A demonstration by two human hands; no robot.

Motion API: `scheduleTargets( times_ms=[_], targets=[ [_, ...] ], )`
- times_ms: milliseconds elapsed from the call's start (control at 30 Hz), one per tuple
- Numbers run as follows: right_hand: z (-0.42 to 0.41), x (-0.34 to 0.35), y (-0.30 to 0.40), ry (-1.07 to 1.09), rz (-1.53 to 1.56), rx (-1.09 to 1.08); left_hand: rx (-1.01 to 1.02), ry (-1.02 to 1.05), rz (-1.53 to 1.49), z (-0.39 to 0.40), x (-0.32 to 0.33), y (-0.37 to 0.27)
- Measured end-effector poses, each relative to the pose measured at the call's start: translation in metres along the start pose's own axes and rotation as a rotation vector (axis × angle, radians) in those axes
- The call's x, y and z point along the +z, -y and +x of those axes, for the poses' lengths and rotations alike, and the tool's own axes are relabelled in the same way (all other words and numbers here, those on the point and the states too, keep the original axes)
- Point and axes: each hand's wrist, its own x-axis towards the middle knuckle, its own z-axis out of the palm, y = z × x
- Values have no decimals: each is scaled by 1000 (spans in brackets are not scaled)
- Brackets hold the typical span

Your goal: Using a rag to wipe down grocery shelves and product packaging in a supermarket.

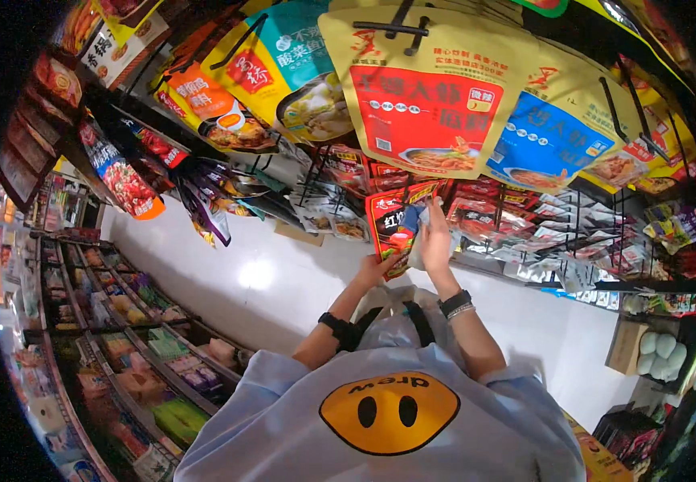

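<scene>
My left hand point(378, 266) grips the lower edge of a red sauce packet point(387, 220) with printed writing and a food picture. The packet is tilted up in front of my chest, just below the hanging goods. My right hand point(436, 241) presses a blue and whitish cloth point(410, 218) against the packet's right side. Fingers and cloth hide that part of the packet. Straight above hangs a large gold and red pouch point(423, 114), with a gold and blue pouch point(549, 141) to its right.
Black metal hooks point(393, 27) stick out among the hanging pouches. Red packets point(486, 214) and silvery packets point(583, 229) hang lower on the rack. Stocked shelves point(89, 325) run along the left. At the right, a cardboard box point(627, 348) stands above the pale floor point(263, 313).
</scene>
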Motion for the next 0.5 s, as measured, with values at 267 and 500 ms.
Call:
scheduleTargets(
  times_ms=[267,500],
  targets=[
    [-35,22,30,221,-5,-146,32,13,25,21,-17,33],
    [-47,9,24,205,-69,-348,43,14,88,27,-19,39]
  ],
)
